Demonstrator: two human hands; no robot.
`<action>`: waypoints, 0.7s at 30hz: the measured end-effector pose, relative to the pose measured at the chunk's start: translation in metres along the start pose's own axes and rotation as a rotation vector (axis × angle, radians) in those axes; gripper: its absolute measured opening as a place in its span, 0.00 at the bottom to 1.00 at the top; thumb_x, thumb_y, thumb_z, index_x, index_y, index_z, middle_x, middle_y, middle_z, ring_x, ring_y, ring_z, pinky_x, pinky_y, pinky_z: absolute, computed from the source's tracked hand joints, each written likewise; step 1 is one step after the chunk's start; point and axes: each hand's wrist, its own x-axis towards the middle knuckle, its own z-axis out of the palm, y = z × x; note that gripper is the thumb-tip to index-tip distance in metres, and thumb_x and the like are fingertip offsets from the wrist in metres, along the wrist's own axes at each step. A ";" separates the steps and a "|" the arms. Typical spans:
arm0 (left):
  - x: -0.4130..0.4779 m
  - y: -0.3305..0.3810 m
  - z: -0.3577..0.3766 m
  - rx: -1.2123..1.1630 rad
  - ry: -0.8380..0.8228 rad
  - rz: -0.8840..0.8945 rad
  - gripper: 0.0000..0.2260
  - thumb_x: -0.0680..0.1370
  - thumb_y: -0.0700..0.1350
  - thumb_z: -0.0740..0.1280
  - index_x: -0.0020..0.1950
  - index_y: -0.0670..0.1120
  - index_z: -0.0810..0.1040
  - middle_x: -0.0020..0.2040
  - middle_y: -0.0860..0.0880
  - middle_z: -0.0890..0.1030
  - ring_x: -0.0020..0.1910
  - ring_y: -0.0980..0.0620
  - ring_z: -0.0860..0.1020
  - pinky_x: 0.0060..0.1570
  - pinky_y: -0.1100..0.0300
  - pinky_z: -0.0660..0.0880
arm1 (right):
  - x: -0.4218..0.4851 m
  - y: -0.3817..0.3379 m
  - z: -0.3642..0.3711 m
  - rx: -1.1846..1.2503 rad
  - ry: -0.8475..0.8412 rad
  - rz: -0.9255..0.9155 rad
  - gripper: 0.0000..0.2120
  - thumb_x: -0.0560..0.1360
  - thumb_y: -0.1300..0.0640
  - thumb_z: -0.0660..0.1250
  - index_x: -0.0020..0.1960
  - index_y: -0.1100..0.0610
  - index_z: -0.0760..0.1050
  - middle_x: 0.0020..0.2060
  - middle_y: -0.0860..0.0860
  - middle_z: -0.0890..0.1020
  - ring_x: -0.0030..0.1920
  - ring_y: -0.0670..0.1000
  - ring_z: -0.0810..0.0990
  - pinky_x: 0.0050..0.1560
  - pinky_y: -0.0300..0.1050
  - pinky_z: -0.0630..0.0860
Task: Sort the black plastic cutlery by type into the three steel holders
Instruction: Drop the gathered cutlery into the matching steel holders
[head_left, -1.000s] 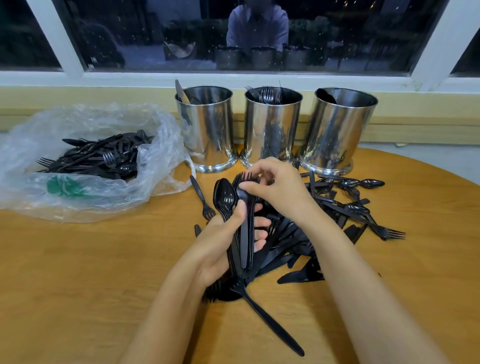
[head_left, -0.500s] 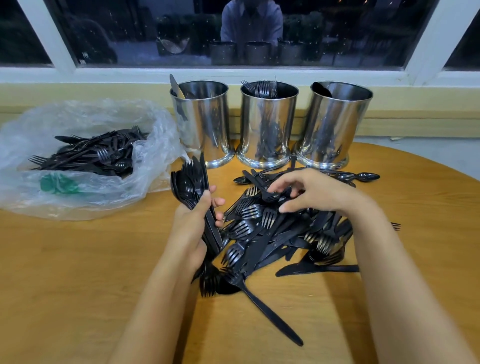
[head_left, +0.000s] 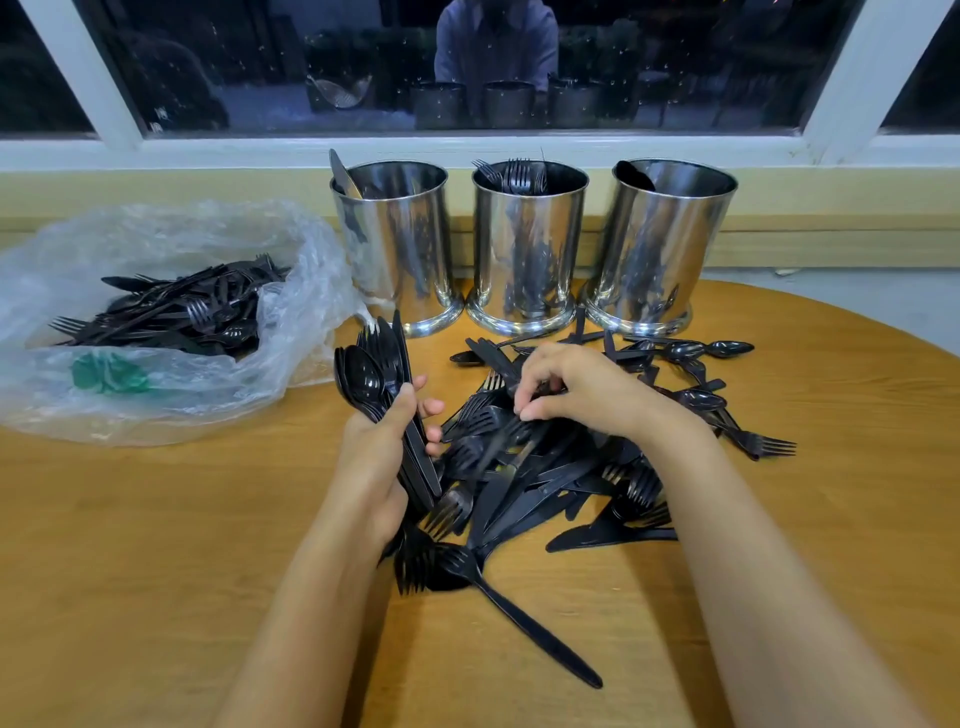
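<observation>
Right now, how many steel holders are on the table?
3, in a row at the table's far edge: left holder beside the plastic bag, middle holder showing forks, right holder at the end. None seem hidden.

steel holders (head_left: 397, 244) (head_left: 527, 244) (head_left: 660, 244): 3 | plastic bag (head_left: 171, 400): 1 | hands (head_left: 374, 457) (head_left: 576, 389): 2 | table (head_left: 156, 571): 1 | cutlery (head_left: 524, 467): too tangled to count

Left hand (head_left: 382, 457) upright, thumb up, fingers curled round cutlery bundle (head_left: 371, 374), fingertips showing past it. Right hand (head_left: 576, 389) palm down, fingers bent, tips on cutlery pile (head_left: 519, 467); pinch unclear. Both forearms bare, reaching forward, roughly parallel.
</observation>
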 end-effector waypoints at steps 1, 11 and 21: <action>0.000 0.000 0.000 0.001 0.001 0.002 0.09 0.84 0.44 0.59 0.59 0.44 0.77 0.37 0.49 0.79 0.29 0.55 0.71 0.27 0.64 0.71 | 0.000 0.000 -0.001 0.032 0.043 -0.022 0.04 0.73 0.59 0.73 0.43 0.51 0.82 0.49 0.48 0.78 0.47 0.45 0.74 0.48 0.35 0.67; 0.001 0.000 -0.001 -0.003 -0.006 -0.009 0.09 0.83 0.44 0.59 0.57 0.44 0.77 0.36 0.49 0.80 0.30 0.54 0.72 0.28 0.64 0.72 | -0.003 -0.023 -0.008 0.709 0.509 -0.152 0.07 0.78 0.62 0.66 0.54 0.56 0.72 0.36 0.45 0.76 0.33 0.42 0.71 0.36 0.35 0.71; -0.002 0.002 -0.001 -0.050 -0.055 -0.047 0.08 0.83 0.44 0.60 0.57 0.44 0.77 0.37 0.48 0.79 0.29 0.55 0.71 0.26 0.65 0.71 | -0.003 -0.037 -0.008 0.574 0.643 -0.084 0.09 0.84 0.62 0.51 0.56 0.54 0.68 0.42 0.53 0.72 0.32 0.45 0.68 0.34 0.36 0.69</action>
